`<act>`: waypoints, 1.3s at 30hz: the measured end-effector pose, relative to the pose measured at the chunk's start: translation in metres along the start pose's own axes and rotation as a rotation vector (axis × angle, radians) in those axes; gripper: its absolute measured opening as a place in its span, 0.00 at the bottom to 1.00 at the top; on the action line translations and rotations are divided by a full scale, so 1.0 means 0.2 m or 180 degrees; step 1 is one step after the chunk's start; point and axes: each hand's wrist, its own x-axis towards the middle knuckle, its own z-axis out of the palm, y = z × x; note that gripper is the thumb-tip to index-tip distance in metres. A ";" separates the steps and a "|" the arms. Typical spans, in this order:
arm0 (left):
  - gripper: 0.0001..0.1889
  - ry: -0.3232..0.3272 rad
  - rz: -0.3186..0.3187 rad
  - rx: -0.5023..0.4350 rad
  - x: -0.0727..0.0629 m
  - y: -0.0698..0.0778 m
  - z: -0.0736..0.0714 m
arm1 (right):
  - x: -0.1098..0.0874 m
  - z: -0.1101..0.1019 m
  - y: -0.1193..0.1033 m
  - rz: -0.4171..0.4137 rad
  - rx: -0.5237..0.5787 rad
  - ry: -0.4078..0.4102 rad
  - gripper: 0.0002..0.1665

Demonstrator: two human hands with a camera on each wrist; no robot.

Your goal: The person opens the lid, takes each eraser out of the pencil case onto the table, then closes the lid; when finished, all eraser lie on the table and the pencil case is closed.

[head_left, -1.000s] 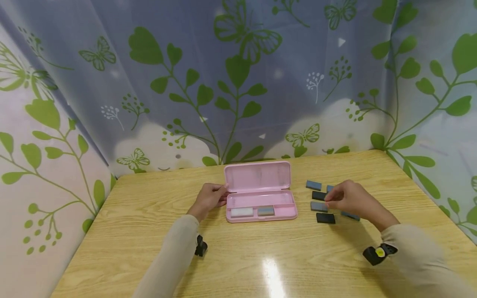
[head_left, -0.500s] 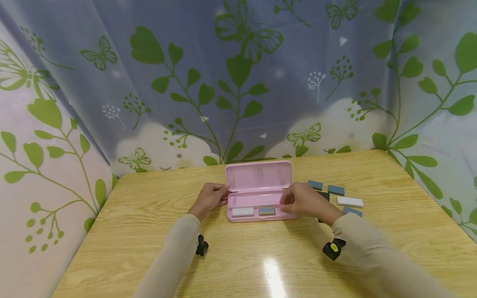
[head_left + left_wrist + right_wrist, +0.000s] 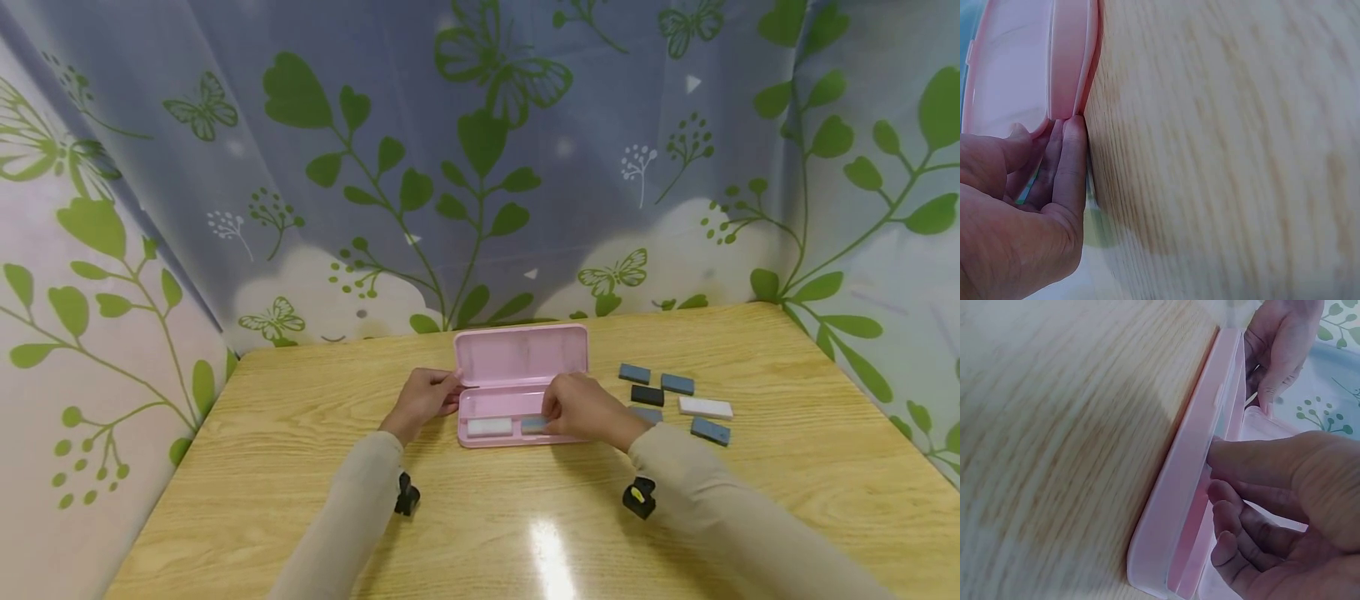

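Observation:
A pink pencil case (image 3: 521, 357) stands with its lid raised on the wooden table. My left hand (image 3: 420, 403) holds its left end at the hinge; in the left wrist view the thumb meets the lid's edge and the fingers touch the base's end. From the right, my right hand (image 3: 588, 408) reaches into the case, pinching the right end of a small grey-blue block (image 3: 530, 425), perhaps an eraser. In the right wrist view the thumb and index fingertips disappear behind the front wall. A white block (image 3: 489, 427) lies to the left in the same front compartment.
Right of the case lie several loose blocks: a black block (image 3: 647, 395), a long white block (image 3: 705, 407), and blue-grey ones such as this blue block (image 3: 710, 431). A patterned curtain (image 3: 405, 208) rises behind the table's (image 3: 465, 533) far edge.
My right hand has moved left from the loose blocks, over the case's right compartment, to the grey-blue block inside. More of the loose blocks now shows. My left hand stays at the case's end.

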 end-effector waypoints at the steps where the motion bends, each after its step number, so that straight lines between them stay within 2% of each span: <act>1: 0.19 0.0000 -0.0001 0.0000 0.00 0.00 0.00 | 0.00 0.00 0.00 -0.0008 -0.0008 -0.0004 0.06; 10: 0.19 -0.0016 -0.0001 0.0010 0.00 0.00 0.00 | 0.03 -0.02 0.03 -0.0252 0.0049 -0.0127 0.06; 17: 0.18 0.0009 -0.0005 0.0009 0.00 -0.01 0.01 | 0.03 -0.04 0.06 -0.0175 0.0432 -0.0282 0.07; 23: 0.18 0.0030 -0.0004 0.0013 0.01 -0.01 0.01 | 0.01 -0.08 0.05 -0.0112 0.0596 -0.0266 0.08; 30: 0.17 0.0029 0.0004 0.0013 0.01 -0.01 0.00 | -0.07 -0.19 0.07 0.0127 0.0749 -0.0114 0.08; 39: 0.18 -0.0019 0.0027 0.0017 0.00 0.00 0.00 | -0.27 -0.34 0.23 0.0306 0.0754 -0.0039 0.08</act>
